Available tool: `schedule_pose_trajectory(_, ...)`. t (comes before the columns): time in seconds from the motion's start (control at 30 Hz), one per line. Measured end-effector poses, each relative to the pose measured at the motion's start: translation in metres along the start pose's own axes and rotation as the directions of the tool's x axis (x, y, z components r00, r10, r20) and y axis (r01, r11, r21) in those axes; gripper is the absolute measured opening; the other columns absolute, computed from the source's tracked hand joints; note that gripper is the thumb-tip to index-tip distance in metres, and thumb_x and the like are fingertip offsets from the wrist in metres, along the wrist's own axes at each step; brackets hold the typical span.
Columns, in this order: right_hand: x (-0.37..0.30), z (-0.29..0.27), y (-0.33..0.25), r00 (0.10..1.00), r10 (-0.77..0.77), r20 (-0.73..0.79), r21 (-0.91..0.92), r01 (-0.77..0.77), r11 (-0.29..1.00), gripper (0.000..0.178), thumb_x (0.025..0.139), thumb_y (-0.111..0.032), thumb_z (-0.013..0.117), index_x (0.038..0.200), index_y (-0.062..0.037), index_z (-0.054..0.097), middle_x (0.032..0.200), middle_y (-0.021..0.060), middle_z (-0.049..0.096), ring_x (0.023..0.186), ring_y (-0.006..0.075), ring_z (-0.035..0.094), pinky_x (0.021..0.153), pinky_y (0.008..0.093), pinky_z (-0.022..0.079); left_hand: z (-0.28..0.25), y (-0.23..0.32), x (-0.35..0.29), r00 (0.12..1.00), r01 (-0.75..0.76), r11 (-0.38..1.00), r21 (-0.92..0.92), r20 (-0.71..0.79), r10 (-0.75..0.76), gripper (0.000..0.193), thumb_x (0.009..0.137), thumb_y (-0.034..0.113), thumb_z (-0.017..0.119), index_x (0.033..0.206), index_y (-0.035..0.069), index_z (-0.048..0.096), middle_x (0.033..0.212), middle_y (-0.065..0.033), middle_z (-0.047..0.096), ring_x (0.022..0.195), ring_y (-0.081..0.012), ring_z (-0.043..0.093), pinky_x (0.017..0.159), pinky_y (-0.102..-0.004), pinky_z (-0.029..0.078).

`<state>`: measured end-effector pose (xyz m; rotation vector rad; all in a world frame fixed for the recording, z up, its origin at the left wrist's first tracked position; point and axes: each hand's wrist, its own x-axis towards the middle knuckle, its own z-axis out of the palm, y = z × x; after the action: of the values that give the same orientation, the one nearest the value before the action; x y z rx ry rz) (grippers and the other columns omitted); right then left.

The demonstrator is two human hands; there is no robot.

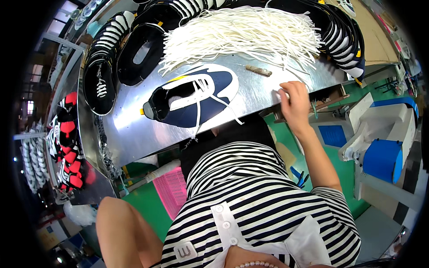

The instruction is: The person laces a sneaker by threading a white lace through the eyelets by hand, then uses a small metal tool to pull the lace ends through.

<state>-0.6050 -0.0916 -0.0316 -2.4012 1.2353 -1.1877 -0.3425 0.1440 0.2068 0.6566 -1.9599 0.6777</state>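
The right hand is at the table's near edge, fingers half curled; whether it pinches anything small I cannot tell. The left hand cannot be made out, nor its grip. On the metal table lies a thick spread of white shoelaces. Nearer the person sits a navy-and-white sneaker upper, toe rightward, loose lace ends trailing nearward. A short brown rod lies beyond its toe.

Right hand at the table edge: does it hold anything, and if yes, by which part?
It cannot be told: the right hand is curled and could hide something small; it does not touch the white-and-navy shoe.
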Motion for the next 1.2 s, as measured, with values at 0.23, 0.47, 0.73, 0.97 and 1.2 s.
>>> schedule_pose_trajectory(0.23, -0.052, -0.049, 0.068, 0.994, -0.053, 0.093, -0.322, 0.08, 0.944, 0.006, 0.087, -0.011, 0.066, 0.091, -0.0087, 0.062, 0.086, 0.0038, 0.063, 0.084, 0.0232, 0.06, 0.081, 0.0371, 0.04, 0.022, -0.003, -0.006, 1.0, 0.028, 0.995, -0.096, 0.012, -0.027, 0.03, 0.095, 0.034, 0.055, 0.111, 0.009, 0.062, 0.113, -0.0093, 0.064, 0.107, -0.0253, 0.056, 0.088, -0.0437, 0.043)
schedule_pose_trajectory(0.47, -0.052, -0.072, 0.093, 0.922, 0.215, 0.323, -0.228, -0.144, 0.963, 0.01, 0.088, -0.016, 0.064, 0.084, -0.0069, 0.067, 0.077, 0.0097, 0.065, 0.077, 0.0285, 0.062, 0.073, 0.0409, 0.046, 0.039, -0.012, -0.009, 0.997, 0.067, 0.977, -0.202, 0.052, -0.058, 0.03, 0.096, 0.034, 0.054, 0.113, 0.01, 0.061, 0.115, -0.0091, 0.064, 0.109, -0.025, 0.056, 0.089, -0.0439, 0.043)
schedule_pose_trajectory(0.73, -0.034, -0.048, 0.149, 0.334, 0.494, 0.802, -0.529, 0.016, 0.848, 0.022, 0.081, -0.023, 0.066, 0.099, -0.0135, 0.074, 0.101, 0.0145, 0.071, 0.097, 0.0315, 0.067, 0.079, 0.0437, 0.054, 0.046, -0.03, -0.004, 0.997, 0.073, 0.967, -0.242, 0.047, -0.063, 0.03, 0.097, 0.034, 0.052, 0.114, 0.01, 0.061, 0.117, -0.0088, 0.064, 0.111, -0.0248, 0.056, 0.09, -0.0441, 0.044)
schedule_pose_trajectory(0.97, -0.049, -0.033, 0.156, 0.201, 0.503, 0.84, -0.542, 0.34, 0.769, 0.02, 0.08, -0.034, 0.069, 0.094, -0.0231, 0.078, 0.103, 0.0019, 0.074, 0.097, 0.0222, 0.07, 0.075, 0.0394, 0.055, 0.078, -0.052, -0.001, 0.99, 0.084, 0.971, -0.223, 0.13, -0.056, 0.03, 0.098, 0.033, 0.05, 0.116, 0.011, 0.06, 0.119, -0.0086, 0.063, 0.113, -0.0245, 0.055, 0.091, -0.0443, 0.044)
schedule_pose_trajectory(1.2, -0.068, -0.03, 0.184, 0.075, 0.395, 0.916, -0.395, 0.343, 0.852, 0.022, 0.081, -0.018, 0.063, 0.1, -0.0113, 0.074, 0.102, 0.0123, 0.072, 0.098, 0.0335, 0.068, 0.076, 0.0472, 0.054, 0.089, -0.059, 0.002, 0.992, 0.062, 0.975, -0.211, 0.12, -0.037, 0.031, 0.099, 0.033, 0.049, 0.118, 0.012, 0.06, 0.121, -0.0084, 0.063, 0.115, -0.0243, 0.055, 0.092, -0.0446, 0.044)
